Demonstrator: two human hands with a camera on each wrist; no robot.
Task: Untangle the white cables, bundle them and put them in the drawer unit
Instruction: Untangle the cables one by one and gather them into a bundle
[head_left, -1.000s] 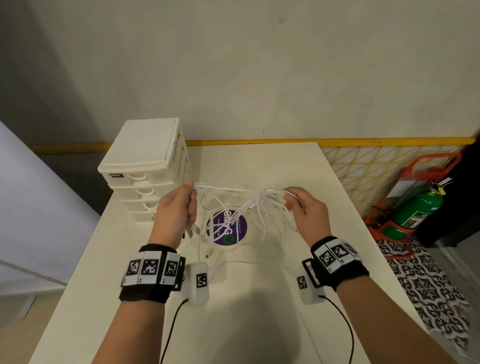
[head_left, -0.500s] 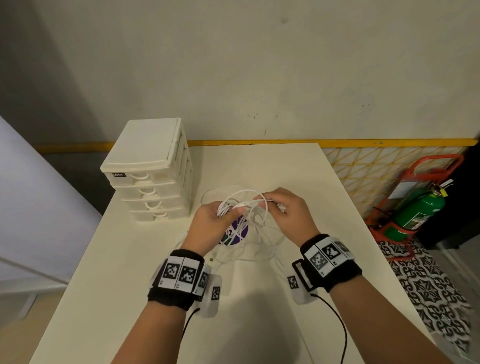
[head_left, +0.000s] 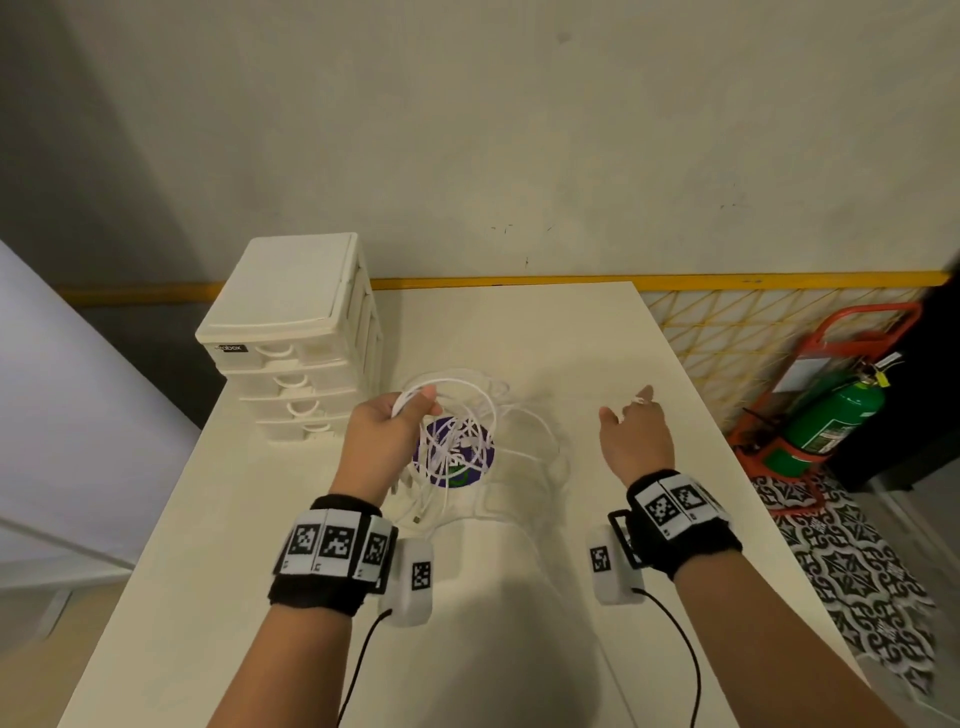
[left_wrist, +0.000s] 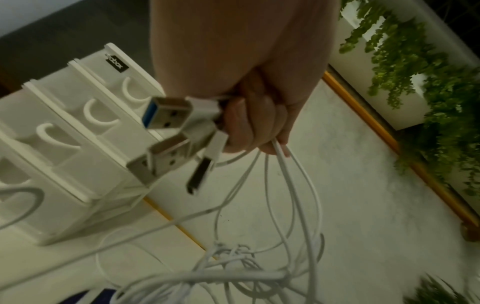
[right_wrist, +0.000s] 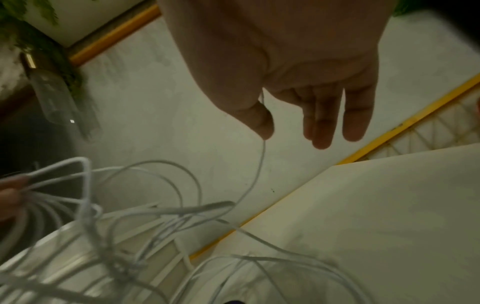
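Note:
A tangle of white cables (head_left: 460, 441) hangs over the middle of the white table (head_left: 519, 623). My left hand (head_left: 408, 413) grips several loops of it above the table. In the left wrist view my curled fingers (left_wrist: 254, 127) hold the strands, and USB plugs (left_wrist: 166, 113) stick out beside them. My right hand (head_left: 628, 410) is off to the right, raised, and pinches one thin cable strand (right_wrist: 261, 164) between thumb and forefinger; its other fingers (right_wrist: 337, 115) are straight. The cream drawer unit (head_left: 296, 332) stands at the back left with all its drawers closed.
A round purple sticker (head_left: 470, 470) lies on the table under the cables. A green fire extinguisher (head_left: 831, 415) in a red stand sits on the floor to the right. The wall runs along the table's far edge.
Half a second ago both hands met over the tangle. My right hand has since moved out to the right with one strand, while my left keeps the loops near the drawer unit.

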